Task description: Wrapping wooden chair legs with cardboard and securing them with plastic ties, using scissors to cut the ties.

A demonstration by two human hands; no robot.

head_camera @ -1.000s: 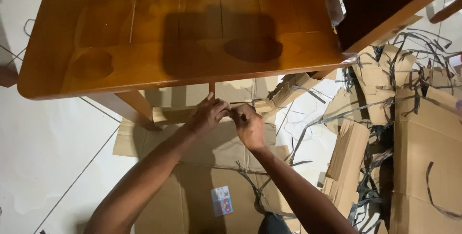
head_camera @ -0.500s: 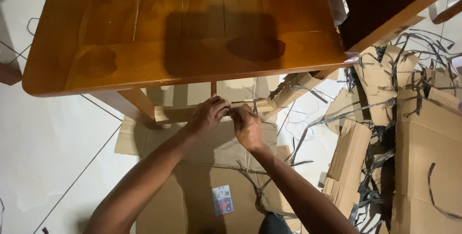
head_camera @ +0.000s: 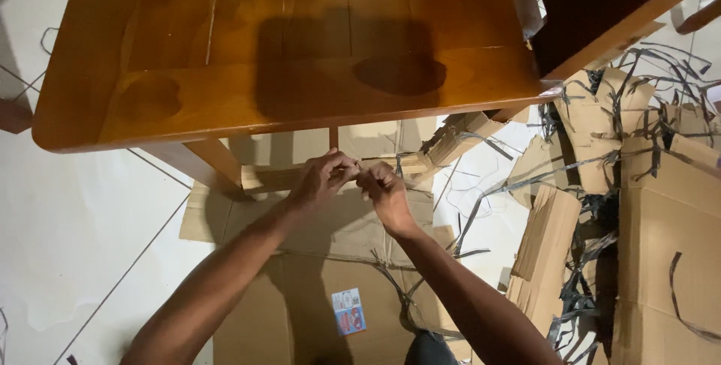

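My left hand (head_camera: 324, 176) and my right hand (head_camera: 384, 188) meet fingertip to fingertip just below the front edge of a glossy wooden table (head_camera: 225, 72). Both pinch the edge of a cardboard-wrapped crossbar (head_camera: 269, 177) that runs under the table. Thin black strapping (head_camera: 396, 164) trails off the wrapping beside my right fingers. What exactly sits between the fingertips is too small to tell. A flattened cardboard sheet (head_camera: 315, 282) with a small printed label (head_camera: 348, 311) lies on the floor beneath my forearms.
Torn cardboard pieces (head_camera: 548, 252) and tangled black straps (head_camera: 601, 207) pile up on the right. A larger cardboard box (head_camera: 668, 222) sits at the far right. White tiled floor (head_camera: 67, 245) spreads to the left. A dark wooden panel (head_camera: 601, 4) leans at the upper right.
My hands stay at the same spot on the wrapped crossbar; the fingers have shifted slightly, with the right hand drawn a little away from the left.
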